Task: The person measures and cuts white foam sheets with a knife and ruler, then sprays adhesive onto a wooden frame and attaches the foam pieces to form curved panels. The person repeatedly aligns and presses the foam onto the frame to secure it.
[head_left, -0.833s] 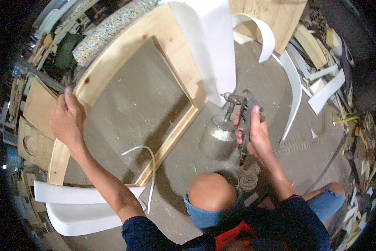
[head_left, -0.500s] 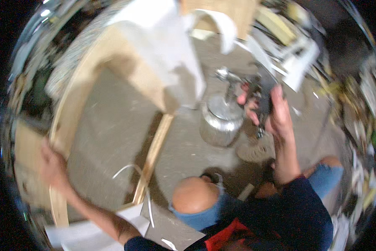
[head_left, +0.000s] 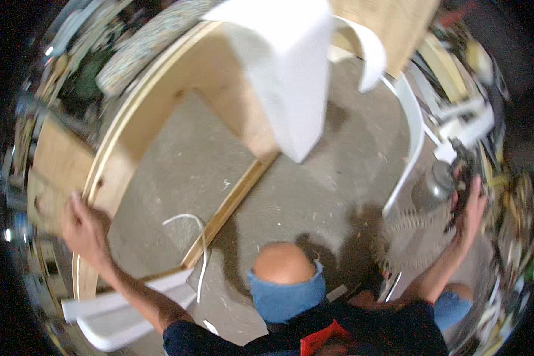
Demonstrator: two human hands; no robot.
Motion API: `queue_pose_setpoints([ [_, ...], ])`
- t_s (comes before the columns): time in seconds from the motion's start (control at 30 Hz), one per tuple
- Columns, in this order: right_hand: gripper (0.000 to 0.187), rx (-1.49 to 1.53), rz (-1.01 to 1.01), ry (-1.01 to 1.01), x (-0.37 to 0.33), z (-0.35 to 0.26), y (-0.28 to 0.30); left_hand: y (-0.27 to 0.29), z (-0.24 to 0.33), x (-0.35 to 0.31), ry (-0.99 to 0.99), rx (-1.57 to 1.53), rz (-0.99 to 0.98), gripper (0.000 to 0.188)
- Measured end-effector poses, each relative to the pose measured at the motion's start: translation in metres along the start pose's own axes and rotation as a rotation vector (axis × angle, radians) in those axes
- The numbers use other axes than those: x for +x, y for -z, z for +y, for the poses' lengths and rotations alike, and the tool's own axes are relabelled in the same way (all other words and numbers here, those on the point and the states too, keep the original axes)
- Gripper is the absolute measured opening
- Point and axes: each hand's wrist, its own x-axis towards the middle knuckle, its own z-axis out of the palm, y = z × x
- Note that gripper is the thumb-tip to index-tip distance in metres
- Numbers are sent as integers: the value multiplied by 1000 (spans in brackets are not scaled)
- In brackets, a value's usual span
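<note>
At the left, my left hand (head_left: 86, 228) is closed on the edge of a curved wooden frame (head_left: 124, 160) of pale board. A narrow wooden slat (head_left: 228, 207) runs along the frame's near right side. White sheet material (head_left: 302, 89) covers its far end, with a corner hanging down toward the floor. Out at the right, my right hand (head_left: 471, 204) holds a spray gun (head_left: 436, 184) with a silvery metal cup. That gun is partly blurred, and some of my fingers are hidden behind it.
A white curved strip (head_left: 409, 139) stands on the floor between the frame and the spray gun. White panels (head_left: 130, 308) lie below my left forearm, beside a thin white cord (head_left: 203, 255). Scraps and offcuts (head_left: 457, 113) pile up at right. A rolled speckled pad (head_left: 154, 44) rests beyond the frame.
My right hand has carried the spray gun away to the right, from beside the frame toward the scraps. My left hand stays on the frame. The whole view has shifted slightly.
</note>
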Motion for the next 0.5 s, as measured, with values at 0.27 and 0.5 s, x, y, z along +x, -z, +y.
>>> queue_pose_setpoints([
  [0.27, 70, 107, -707, 165, -50, -159, -89, 41, 52, -16, -91, 51, -32, 29],
  [0.5, 71, -22, -1086, 212, -104, -266, -148, 56, 57, -29, -211, -1, 53, 25],
])
